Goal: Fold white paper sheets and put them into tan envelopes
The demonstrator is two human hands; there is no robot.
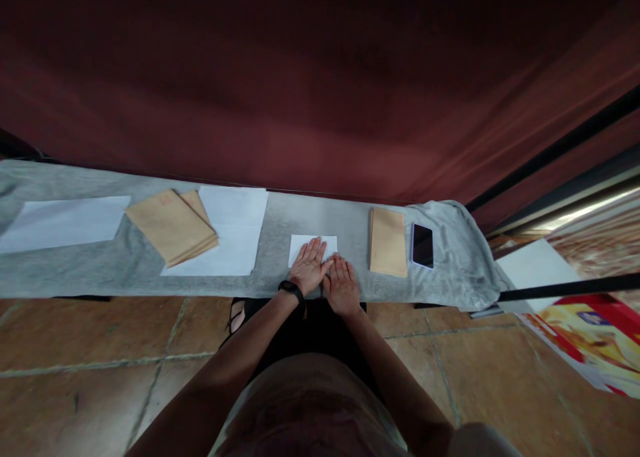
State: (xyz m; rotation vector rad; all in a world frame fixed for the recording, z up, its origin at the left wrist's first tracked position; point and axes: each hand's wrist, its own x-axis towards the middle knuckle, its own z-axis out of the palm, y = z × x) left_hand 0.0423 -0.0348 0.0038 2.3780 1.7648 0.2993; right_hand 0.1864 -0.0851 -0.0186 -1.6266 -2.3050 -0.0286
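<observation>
A small white sheet of paper (300, 241), perhaps folded, lies on the grey cloth-covered table (345, 213) in front of me. My left hand (310, 267), with a black band on its wrist, rests flat on this paper, fingers stretched out. Beside it my right hand (343, 285) lies flat at the paper's lower right corner, partly on the cloth. The two hands touch or nearly touch at the thumbs. Nothing is gripped in either one. Part of the paper is hidden under my hands.
To the left lie brown envelopes (170, 227) overlapping large white sheets (235, 233), and more white paper (65, 223) farther left. On the right are a stack of brown envelopes (389, 242) and a phone (423, 246). A red and yellow box (595, 337) stands beyond the table's right end.
</observation>
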